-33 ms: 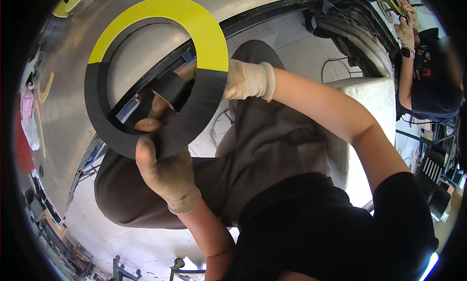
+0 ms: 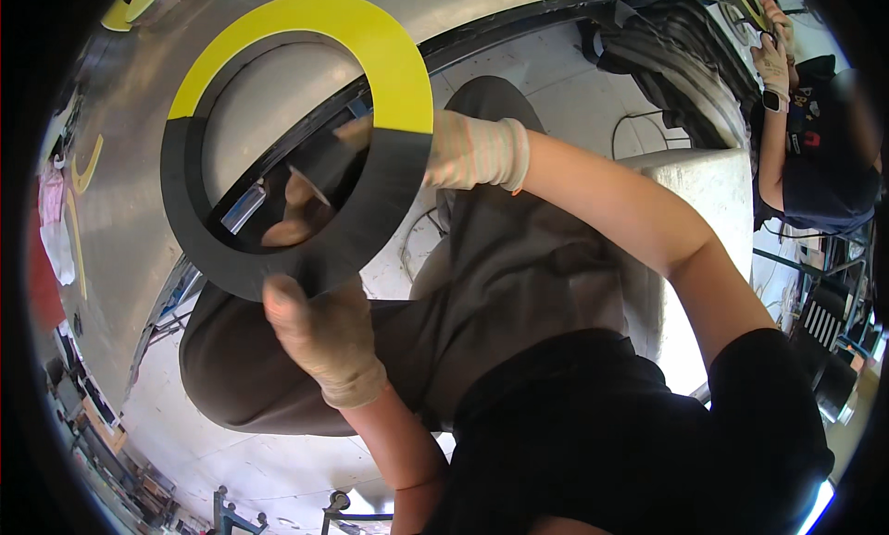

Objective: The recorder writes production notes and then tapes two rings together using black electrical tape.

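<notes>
A flat ring, yellow along its upper part and black along its lower part, is held up at the table's edge. My gloved left hand is closed on its lower black rim, thumb in front and fingers showing through the opening. At the ring's right side is my gloved right hand, partly hidden behind the rim. Its fingertips show inside the opening, bent beside dark material. Whether that dark material is a loose strip or part of the ring's covering, I cannot tell.
The metal-topped table curves across the top and left, with yellow curved pieces on it. A white block-like seat stands to the right. Beyond it, a co-worker's gloved hands hold a yellow piece. Striped dark cloth hangs nearby.
The ring has shifted very slightly left. My left hand has moved a little right, its thumb blurred, and the dark piece seen through the opening has changed position. My right hand has moved slightly.
</notes>
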Tool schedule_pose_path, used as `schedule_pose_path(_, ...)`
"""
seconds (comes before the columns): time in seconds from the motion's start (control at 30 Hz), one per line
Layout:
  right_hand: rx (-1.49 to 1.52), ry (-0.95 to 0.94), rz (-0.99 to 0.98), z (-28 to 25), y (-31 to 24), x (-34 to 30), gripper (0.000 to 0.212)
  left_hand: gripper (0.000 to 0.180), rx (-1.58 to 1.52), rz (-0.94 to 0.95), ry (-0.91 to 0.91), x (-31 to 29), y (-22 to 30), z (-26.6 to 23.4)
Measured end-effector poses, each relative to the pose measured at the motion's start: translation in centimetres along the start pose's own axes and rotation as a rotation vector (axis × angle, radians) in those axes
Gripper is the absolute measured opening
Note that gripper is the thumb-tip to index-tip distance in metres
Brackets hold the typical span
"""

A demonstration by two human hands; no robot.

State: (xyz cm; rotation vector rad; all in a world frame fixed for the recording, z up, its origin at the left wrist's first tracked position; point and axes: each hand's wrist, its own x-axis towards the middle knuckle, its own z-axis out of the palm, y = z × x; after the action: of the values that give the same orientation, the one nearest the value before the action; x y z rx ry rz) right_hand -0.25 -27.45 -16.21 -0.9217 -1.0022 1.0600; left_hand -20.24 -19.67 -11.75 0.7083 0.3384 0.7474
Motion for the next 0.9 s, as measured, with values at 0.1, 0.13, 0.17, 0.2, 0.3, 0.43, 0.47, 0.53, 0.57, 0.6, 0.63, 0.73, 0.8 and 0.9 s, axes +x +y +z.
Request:
schedule_pose_path(0.1, 0.106, -0.022, 0.044, 0.2, -2.6, -0.8, 0.050, 0.041, -0.048, -0.063, 0.085, -0.8, -1.0, 1.1)
schedule_pose_path(0.13, 0.028, -0.020, 0.171, -0.6, -4.3, -2.0, 0.059, 0.043, 0.052, -0.048, 0.109, -0.7, -0.7, 1.1)
schedule_pose_path(0.17, -0.058, -0.016, 0.297, -1.8, -6.3, -4.0, 0.069, 0.043, 0.049, -0.046, 0.115, -0.8, -0.9, 1.0)
schedule_pose_path(0.2, -0.061, -0.021, 0.478, -2.2, -9.1, -4.6, 0.060, 0.043, 0.019, -0.063, 0.144, -0.9, -0.7, 1.0)
schedule_pose_path(0.3, -0.044, 0.055, 0.550, 0.4, -14.3, -3.5, 0.048, 0.042, 0.017, -0.029, 0.116, -0.8, -1.6, 1.9)
schedule_pose_path(0.43, -0.224, 0.044, 0.365, 2.3, -15.1, -3.3, 0.040, 0.039, -0.014, -0.039, 0.041, -1.0, -2.5, 1.3)
schedule_pose_path(0.47, -0.289, 0.082, 0.468, 2.3, -17.0, -4.3, 0.040, 0.037, -0.080, -0.064, 0.090, 0.0, -3.9, 3.7)
schedule_pose_path(0.53, -0.238, -0.032, 0.586, 3.4, -16.3, -3.4, 0.041, 0.034, 0.069, 0.040, 0.092, -0.3, -1.4, 0.4)
schedule_pose_path(0.57, -0.256, -0.063, 0.674, 3.6, -17.2, -3.4, 0.042, 0.032, 0.071, 0.049, 0.080, -0.4, -1.2, 0.8)
schedule_pose_path(0.6, -0.273, -0.098, 0.764, 3.8, -17.9, -3.3, 0.043, 0.032, 0.067, 0.054, 0.093, -0.3, -0.9, 1.1)
schedule_pose_path(0.63, -0.288, -0.138, 0.853, 4.1, -18.1, -3.1, 0.044, 0.034, 0.141, 0.031, 0.185, -0.1, -0.4, 1.3)
schedule_pose_path(0.73, -0.303, 0.099, 0.906, 3.8, -10.4, -5.0, 0.050, 0.038, 0.205, -0.013, 0.238, 0.2, -0.7, 2.6)
schedule_pose_path(0.8, -0.430, 0.064, 0.592, 1.3, -5.0, -2.8, 0.058, 0.041, 0.230, -0.037, 0.237, -0.3, -0.7, 2.8)
schedule_pose_path(0.9, -0.643, -0.013, -0.062, -1.7, -0.5, 0.7, 0.053, 0.028, 0.046, -0.089, 0.115, -0.1, -0.2, 1.5)
